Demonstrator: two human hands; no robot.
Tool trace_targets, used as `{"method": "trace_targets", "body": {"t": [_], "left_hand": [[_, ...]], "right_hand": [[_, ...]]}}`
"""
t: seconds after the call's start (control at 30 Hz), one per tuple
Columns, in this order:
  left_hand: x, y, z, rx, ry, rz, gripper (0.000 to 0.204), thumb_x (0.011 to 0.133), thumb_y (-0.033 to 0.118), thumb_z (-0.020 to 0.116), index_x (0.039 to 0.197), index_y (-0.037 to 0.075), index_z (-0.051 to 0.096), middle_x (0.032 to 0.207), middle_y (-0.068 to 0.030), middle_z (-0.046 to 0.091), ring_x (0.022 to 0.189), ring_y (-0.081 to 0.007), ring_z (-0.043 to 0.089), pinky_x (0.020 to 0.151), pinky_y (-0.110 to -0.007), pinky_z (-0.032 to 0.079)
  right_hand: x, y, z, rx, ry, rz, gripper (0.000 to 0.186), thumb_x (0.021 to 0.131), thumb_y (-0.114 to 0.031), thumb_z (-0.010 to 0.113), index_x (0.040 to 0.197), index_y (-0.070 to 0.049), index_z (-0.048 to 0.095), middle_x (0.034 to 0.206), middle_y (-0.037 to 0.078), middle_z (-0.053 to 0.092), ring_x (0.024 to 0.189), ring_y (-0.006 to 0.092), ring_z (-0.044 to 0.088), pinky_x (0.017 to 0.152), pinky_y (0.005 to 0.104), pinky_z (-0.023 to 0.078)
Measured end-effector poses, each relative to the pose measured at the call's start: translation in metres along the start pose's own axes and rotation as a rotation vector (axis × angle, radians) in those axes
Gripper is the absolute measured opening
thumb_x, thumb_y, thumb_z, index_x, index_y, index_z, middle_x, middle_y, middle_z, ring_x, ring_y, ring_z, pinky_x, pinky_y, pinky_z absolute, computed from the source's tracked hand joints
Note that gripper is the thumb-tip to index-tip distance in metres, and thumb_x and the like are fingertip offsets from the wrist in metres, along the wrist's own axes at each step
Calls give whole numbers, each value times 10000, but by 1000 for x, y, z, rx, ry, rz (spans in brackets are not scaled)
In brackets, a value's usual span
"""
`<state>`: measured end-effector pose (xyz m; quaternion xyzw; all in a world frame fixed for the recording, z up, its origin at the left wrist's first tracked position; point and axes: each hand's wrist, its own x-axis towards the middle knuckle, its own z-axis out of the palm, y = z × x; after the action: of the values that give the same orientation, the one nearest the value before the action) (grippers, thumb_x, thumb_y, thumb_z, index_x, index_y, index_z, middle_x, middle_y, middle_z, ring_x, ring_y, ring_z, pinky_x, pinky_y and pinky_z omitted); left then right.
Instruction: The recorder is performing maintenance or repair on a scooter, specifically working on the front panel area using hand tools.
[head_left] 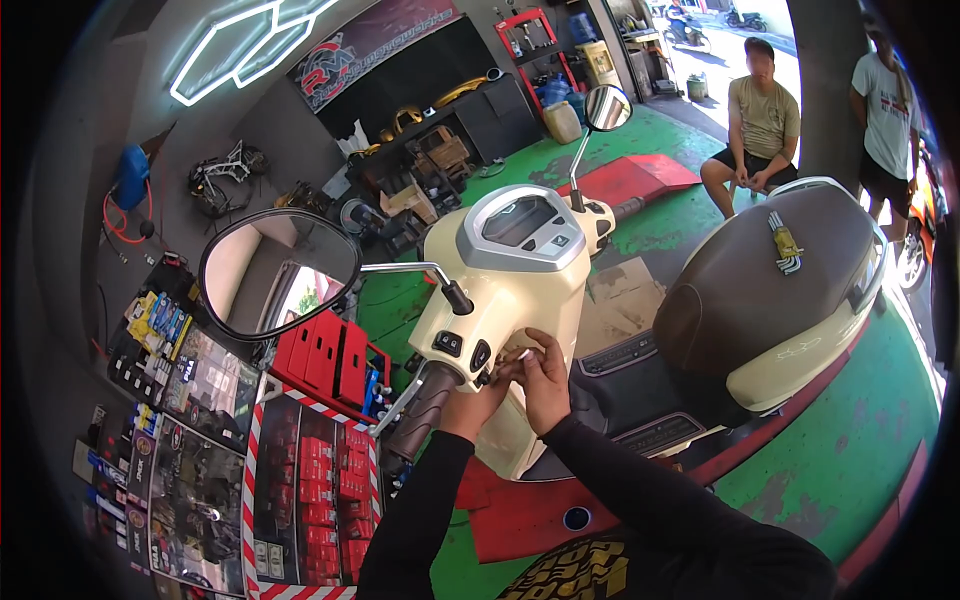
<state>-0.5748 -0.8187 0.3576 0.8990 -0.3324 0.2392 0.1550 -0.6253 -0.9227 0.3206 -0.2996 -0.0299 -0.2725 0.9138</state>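
A cream scooter [500, 285] stands before me, its brown left grip [425, 410] and switch buttons on the near side. Both hands meet just below the handlebar cover, beside the switches. My right hand [546, 390] is closed in a pinch, with a small whitish spot at its fingertips that I cannot make out. My left hand [472, 410] is close against it, fingers drawn together and partly hidden. What the left fingers hold, if anything, does not show. A set of hex keys [785, 245] in a yellow holder lies on the brown seat [765, 290].
The left mirror [280, 272] sticks out on its stalk near my left arm. A red tool cabinet [320, 355] and a glass display case [310, 480] with red boxes stand at left. One person [760, 120] sits beyond the seat; another [885, 120] stands at far right.
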Motion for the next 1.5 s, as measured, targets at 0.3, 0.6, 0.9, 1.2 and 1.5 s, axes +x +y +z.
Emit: {"method": "trace_targets", "body": {"t": [0.3,0.6,0.9,1.2,1.5], "left_hand": [[-9,-17,18,49,76,10,202,846,249,628,970,107,700,965,-85,714,815,-302,680,685,-383,523],[-3,-1,8,59,-45,-96,296,866,294,625,1080,101,692,1039,-96,718,862,-303,691,696,-390,542],[-10,-8,13,105,14,-75,242,867,277,641,1020,96,690,971,-90,714,798,-313,679,671,-395,529],[-2,1,4,56,-93,-106,241,864,271,649,1029,98,680,960,-80,712,789,-303,679,664,-394,531],[-11,-17,21,220,-13,-48,175,865,236,636,960,93,669,894,-84,680,752,-293,647,666,-387,503]], "right_hand": [[-1,8,-3,67,-106,43,339,975,-37,449,1310,-2,483,1089,100,586,922,183,581,856,261,462],[5,7,-9,-228,-64,-42,238,1013,-70,439,1232,-6,506,1052,98,566,885,186,587,852,283,468],[2,-7,4,130,82,72,175,1021,-93,467,1158,-3,528,1008,92,599,876,161,591,849,277,478],[3,14,-18,-115,-90,18,172,1019,-76,469,1166,8,497,982,103,591,885,177,618,844,296,501],[-1,-13,0,99,54,56,142,1022,-86,470,1101,5,545,993,93,584,867,159,602,836,291,493]]}}
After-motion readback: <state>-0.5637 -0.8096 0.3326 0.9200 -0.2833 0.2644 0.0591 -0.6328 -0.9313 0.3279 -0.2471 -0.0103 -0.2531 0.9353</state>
